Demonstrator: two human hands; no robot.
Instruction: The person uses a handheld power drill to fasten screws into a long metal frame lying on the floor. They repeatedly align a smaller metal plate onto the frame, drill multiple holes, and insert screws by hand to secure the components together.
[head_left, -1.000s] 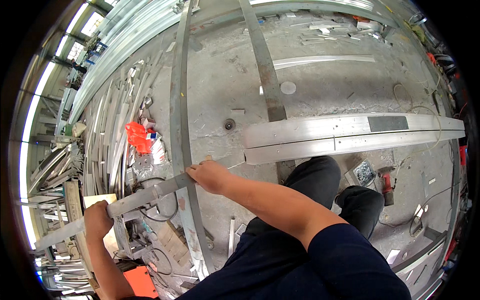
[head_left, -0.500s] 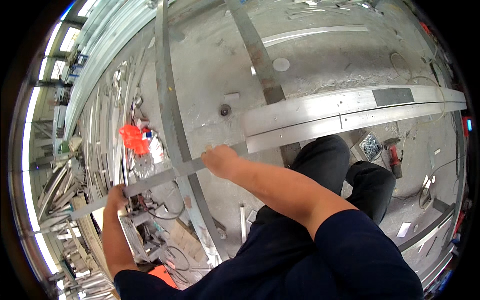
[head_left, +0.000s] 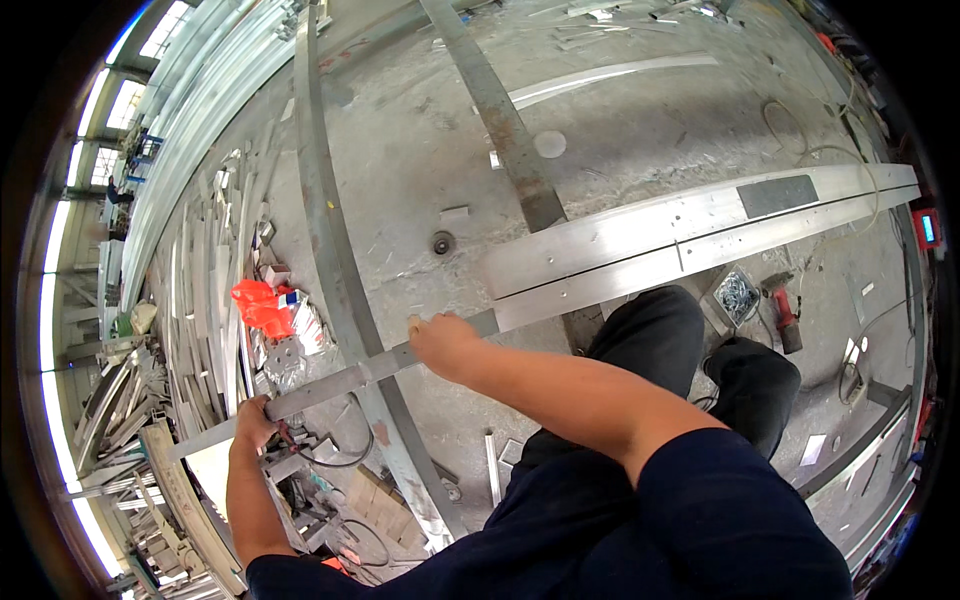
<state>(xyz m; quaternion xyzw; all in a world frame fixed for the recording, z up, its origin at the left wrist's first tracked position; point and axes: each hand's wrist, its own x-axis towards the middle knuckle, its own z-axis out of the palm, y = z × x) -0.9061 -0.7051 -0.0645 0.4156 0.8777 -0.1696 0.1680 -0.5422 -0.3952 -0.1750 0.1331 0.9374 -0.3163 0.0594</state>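
A long flat grey metal bar point(head_left: 318, 391) lies across the left steel beam point(head_left: 333, 235) and runs to the end of a wide aluminium profile point(head_left: 610, 233). My left hand point(head_left: 254, 424) grips the bar near its far left end, fingers closed around the edge. Farther along, between the beam and the profile, my right hand point(head_left: 445, 347) is closed on the same bar; a small yellowish spot shows at its fingertips, too small to name. How far the bar reaches into the profile is hidden.
A second steel beam point(head_left: 503, 130) supports the profile. Scrap metal strips point(head_left: 195, 310) and a red plastic bag point(head_left: 263, 307) lie on the left. By my knees are a box of screws point(head_left: 737, 297) and a red power tool point(head_left: 788, 318).
The bar has slid to the right, its left end now much closer to my left hand. Both hands still hold it, and the view has shifted slightly.
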